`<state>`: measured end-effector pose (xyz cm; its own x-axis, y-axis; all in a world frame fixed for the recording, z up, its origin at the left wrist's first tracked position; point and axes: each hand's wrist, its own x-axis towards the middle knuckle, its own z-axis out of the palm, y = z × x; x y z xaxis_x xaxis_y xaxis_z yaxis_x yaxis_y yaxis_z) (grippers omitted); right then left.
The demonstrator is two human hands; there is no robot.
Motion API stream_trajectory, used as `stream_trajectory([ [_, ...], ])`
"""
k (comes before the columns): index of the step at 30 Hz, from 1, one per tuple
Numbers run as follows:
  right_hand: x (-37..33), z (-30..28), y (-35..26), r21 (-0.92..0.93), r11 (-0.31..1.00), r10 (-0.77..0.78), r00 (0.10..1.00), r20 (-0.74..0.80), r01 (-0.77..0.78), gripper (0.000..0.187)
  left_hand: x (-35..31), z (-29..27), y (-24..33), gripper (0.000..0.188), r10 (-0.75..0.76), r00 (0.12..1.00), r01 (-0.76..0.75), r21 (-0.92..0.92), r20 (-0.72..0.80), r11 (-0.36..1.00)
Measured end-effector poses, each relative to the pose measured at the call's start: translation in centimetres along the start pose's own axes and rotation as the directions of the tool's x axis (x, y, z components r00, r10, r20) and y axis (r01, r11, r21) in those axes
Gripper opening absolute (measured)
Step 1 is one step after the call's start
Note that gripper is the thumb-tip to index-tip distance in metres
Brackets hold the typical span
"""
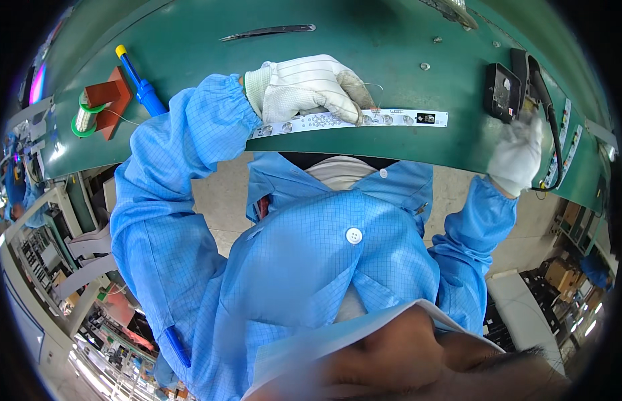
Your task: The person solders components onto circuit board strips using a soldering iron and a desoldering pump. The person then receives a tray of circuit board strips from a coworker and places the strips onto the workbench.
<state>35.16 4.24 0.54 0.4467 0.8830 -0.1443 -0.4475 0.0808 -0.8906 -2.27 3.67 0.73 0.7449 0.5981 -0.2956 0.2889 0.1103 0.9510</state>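
We see the left hand (317,87), gloved in white, bent over the pale strip (324,121), its fingers curled and pressed together on it. The strip lies along the near edge of the green worktop (197,57), one end reaching under the cuff side of the hand, the other running out to the right. A thin wire (382,89) arcs beside the fingertips; we cannot tell if they pinch it.

The right hand (518,150), also gloved, is blurred near the worktop's right side, fingers toward the black box (503,92). We cannot tell whether it is spread or pinching anything. A black holder (520,67) stands just beside the box, and a dark cable (561,150) loops to the right of the hand, near two more strips.

Beyond the left hand lie tweezers (268,31). Farther left we find a blue tool (149,97) with a yellow end, a red-brown stand (122,103) and, touching it, a green-rimmed spool (85,121).
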Motion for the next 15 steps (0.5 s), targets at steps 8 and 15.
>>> stream_trajectory([
  [8,7.1,-5.0,-2.6,-0.850,0.066,-0.456,0.773,0.440,0.523,0.027,-0.1,-0.2,0.3,0.046,0.034,0.999,-0.033,0.053,-0.003,0.998],
  [15,3.0,-2.4,-5.8,-0.746,0.412,-0.734,0.676,0.069,0.523,0.025,-0.4,-0.4,0.4,0.046,0.049,0.999,-0.049,0.036,0.003,0.998],
])
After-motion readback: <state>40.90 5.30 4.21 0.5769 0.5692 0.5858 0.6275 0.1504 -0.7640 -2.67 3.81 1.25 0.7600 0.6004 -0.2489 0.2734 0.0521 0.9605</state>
